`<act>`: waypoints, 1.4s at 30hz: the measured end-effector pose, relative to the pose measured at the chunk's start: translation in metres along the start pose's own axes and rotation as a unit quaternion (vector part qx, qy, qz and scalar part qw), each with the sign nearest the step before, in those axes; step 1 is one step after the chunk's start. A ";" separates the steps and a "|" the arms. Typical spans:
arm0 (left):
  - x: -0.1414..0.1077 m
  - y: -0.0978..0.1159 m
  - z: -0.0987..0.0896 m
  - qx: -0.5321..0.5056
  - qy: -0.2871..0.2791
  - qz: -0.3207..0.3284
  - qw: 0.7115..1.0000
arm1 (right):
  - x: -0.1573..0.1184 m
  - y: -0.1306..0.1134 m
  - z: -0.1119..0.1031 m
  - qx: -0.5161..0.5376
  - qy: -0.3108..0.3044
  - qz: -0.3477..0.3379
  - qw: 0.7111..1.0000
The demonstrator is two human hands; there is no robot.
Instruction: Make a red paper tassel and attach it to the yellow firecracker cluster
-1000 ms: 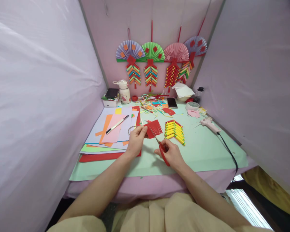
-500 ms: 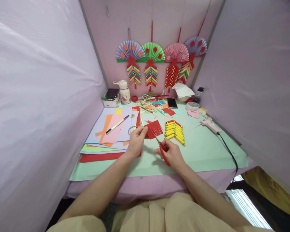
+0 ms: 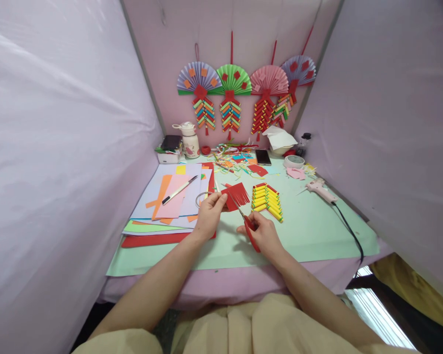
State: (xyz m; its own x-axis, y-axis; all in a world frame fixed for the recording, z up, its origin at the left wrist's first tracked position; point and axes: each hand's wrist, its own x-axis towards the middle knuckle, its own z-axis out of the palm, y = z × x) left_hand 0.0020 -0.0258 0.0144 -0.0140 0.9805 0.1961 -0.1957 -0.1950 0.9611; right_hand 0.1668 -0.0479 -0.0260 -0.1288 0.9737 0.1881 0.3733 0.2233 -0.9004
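"Above the middle of the worktop (image 3: 310, 241), what is being held?"

"Mainly a piece of red paper (image 3: 239, 191), its right and lower side cut into a fringe. Fingers of the left hand (image 3: 208, 214) pinch its left end; those of the right hand (image 3: 264, 236) are wrapped round the handles of red scissors (image 3: 251, 235). The blades lie across the paper, pointing up and left."

"How might the cutting go well?"

"Probably by holding the paper taut, spacing the snips evenly, and stopping each short of the far side so the strips hang together. The tips look near the pinch, so care is wise there."

"And room to move?"

"Just right of the paper lies a chevron of yellow rolls (image 3: 260, 195); a wide swing could nudge it. Leftward, coloured sheets (image 3: 151, 187) reach the left hand, a pen (image 3: 179, 190) on top. Bare worktop lies toward the front edge, and right of the rolls to the glue gun (image 3: 320, 189), whose cord (image 3: 349, 232) runs over that edge."
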 end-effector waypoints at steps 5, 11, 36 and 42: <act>0.000 0.002 0.001 0.008 0.005 -0.009 1.000 | 0.001 0.000 0.000 -0.005 0.002 0.004 1.000; 0.001 -0.003 -0.001 0.017 0.018 0.017 1.000 | 0.000 0.001 0.001 -0.023 -0.017 0.022 0.999; 0.008 0.000 -0.008 -0.020 0.100 0.042 0.994 | -0.003 -0.003 0.000 -0.097 -0.037 0.013 0.995; 0.008 0.000 -0.007 -0.017 0.089 0.044 0.995 | -0.004 -0.003 0.000 -0.101 -0.035 0.011 0.994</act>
State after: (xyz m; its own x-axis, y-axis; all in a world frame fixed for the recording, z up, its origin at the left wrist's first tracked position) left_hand -0.0045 -0.0182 0.0143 -0.2056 0.9492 0.2383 -0.2197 -0.2821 0.9339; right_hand 0.1665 -0.0521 -0.0237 -0.1800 0.9743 0.1355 0.5524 0.2141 -0.8056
